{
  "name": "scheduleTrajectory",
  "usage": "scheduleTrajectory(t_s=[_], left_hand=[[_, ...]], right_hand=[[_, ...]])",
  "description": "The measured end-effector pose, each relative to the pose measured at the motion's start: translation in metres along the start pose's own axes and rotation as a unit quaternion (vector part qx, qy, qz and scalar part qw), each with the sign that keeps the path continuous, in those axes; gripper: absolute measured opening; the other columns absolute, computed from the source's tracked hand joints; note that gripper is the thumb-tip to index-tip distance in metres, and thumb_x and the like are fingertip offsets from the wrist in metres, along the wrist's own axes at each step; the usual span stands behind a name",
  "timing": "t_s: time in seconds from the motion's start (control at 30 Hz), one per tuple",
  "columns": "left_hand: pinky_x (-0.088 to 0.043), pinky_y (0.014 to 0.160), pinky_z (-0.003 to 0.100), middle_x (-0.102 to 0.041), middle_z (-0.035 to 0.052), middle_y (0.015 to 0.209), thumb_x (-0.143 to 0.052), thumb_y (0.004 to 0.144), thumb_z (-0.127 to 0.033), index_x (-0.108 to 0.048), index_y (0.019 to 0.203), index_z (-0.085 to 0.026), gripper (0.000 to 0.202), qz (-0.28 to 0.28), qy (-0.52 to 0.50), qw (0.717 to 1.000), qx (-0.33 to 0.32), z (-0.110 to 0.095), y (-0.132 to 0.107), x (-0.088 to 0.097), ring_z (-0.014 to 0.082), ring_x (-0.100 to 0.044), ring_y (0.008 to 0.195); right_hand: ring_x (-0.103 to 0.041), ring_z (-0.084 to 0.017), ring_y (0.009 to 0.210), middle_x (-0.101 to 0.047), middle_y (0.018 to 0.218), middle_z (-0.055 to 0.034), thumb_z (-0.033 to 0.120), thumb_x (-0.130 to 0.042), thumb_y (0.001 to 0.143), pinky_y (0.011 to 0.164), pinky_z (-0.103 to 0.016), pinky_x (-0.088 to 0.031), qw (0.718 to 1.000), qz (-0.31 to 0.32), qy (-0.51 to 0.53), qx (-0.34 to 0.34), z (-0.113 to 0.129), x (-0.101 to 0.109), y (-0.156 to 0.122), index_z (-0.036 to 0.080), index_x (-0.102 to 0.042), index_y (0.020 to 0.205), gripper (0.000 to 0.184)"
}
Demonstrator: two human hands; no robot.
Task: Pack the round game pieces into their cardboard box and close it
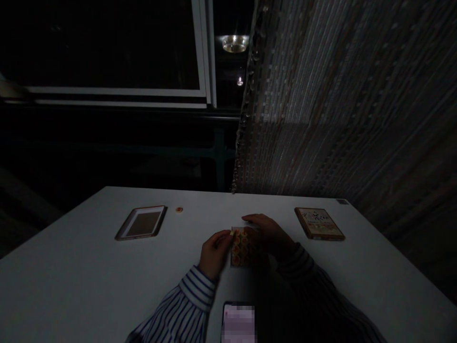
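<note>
A small rectangular sheet or tray of round orange-and-cream pieces (240, 247) lies on the white table between my hands. At its upper left corner, my left hand (215, 252) has thumb and forefinger closed together; a small pale bit shows at the fingertips, too dim to name. My right hand (269, 234) reaches over the right side of the sheet, with its upper fingers stretched out and apart. Shadow hides its lower fingers and the right part of the sheet. A single round piece (179, 209) rests farther back on the left.
An open box half or lid (143, 223) lies at the left, and a flat printed box (319, 224) at the right. A phone (238, 324) sits at the near edge. One small card (342, 201) is at the far right corner. Behind hangs a string curtain (303, 105).
</note>
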State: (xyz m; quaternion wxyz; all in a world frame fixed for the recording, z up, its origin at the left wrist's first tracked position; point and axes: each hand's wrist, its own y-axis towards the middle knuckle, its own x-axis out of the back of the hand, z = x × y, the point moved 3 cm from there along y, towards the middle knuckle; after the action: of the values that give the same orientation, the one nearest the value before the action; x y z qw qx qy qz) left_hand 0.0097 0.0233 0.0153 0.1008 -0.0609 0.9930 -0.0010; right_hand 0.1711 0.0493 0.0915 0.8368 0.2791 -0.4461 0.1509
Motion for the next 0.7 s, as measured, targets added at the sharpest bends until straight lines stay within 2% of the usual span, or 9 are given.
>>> scheduleTrajectory(t_s=[0.27,0.5,0.7], left_hand=[[-0.047,0.079,0.028,-0.068,0.0066,0.087,-0.062,0.066,-0.035,-0.063,0.088,-0.014,0.03,0.018,-0.02,1.0,0.013,-0.002,-0.003,0.002,0.0167,-0.061,0.083],[-0.046,0.079,0.031,-0.068,0.0074,0.087,-0.062,0.066,-0.036,-0.063,0.087,-0.012,0.032,0.025,-0.074,0.996,0.038,0.003,-0.003,0.001,0.0178,-0.061,0.082],[-0.044,0.08,0.033,-0.067,0.0088,0.089,-0.061,0.066,-0.038,-0.063,0.088,-0.012,0.034,0.035,-0.083,0.995,0.039,0.01,-0.004,0.001,0.0198,-0.06,0.085]], right_hand=[[-0.052,-0.018,0.097,-0.059,0.106,-0.0082,0.031,-0.044,0.081,0.085,-0.033,-0.04,1.0,0.022,-0.003,0.02,0.0,-0.004,0.001,0.015,-0.054,0.108,0.033],[-0.053,-0.018,0.095,-0.06,0.105,-0.0084,0.03,-0.042,0.081,0.085,-0.032,-0.04,0.998,0.035,0.0,0.046,0.001,-0.011,-0.001,0.015,-0.054,0.108,0.032],[-0.057,-0.017,0.085,-0.064,0.094,-0.0074,0.032,-0.044,0.082,0.075,-0.029,-0.044,0.997,0.021,-0.026,0.063,0.003,-0.021,0.0,0.019,-0.059,0.096,0.024]])
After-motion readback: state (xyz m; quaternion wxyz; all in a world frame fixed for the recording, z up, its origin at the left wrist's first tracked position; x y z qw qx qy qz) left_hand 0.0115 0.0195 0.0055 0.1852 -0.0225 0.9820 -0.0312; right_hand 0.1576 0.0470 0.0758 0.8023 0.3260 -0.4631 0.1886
